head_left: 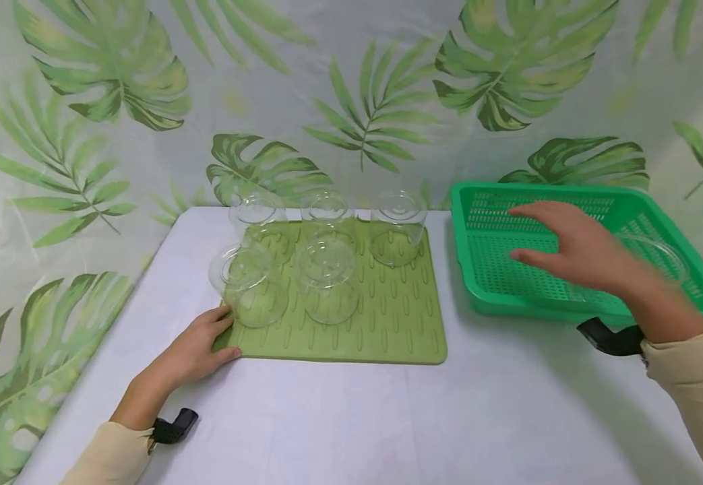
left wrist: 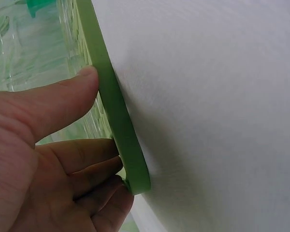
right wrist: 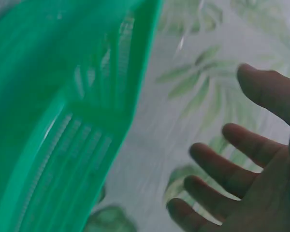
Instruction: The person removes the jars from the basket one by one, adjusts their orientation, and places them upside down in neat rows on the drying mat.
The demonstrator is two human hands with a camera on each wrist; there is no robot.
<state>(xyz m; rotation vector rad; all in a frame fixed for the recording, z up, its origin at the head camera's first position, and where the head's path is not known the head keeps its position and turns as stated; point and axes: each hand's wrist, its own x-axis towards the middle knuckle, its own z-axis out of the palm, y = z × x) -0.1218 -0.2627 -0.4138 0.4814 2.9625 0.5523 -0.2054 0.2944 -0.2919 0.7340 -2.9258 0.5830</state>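
Note:
My left hand (head_left: 196,347) rests on the front left corner of a green ribbed mat (head_left: 387,330). In the left wrist view its thumb and fingertips touch the mat's edge (left wrist: 117,108). Several clear cups stand on the mat, seemingly upside down; the front left cup (head_left: 257,303) is nearest this hand, with another front cup (head_left: 331,300) beside it. A third cup (head_left: 398,232) stands at the back right. My right hand (head_left: 582,246) hovers over a green plastic basket (head_left: 469,269), fingers spread and nothing in them. A clear cup (head_left: 660,252) lies in the basket, partly hidden by the forearm.
A white cloth (head_left: 351,424) covers the table. Behind it hangs a leaf-patterned curtain (head_left: 363,101), close to the back of the mat and basket. The slotted basket wall (right wrist: 101,135) shows beside the right hand in the right wrist view.

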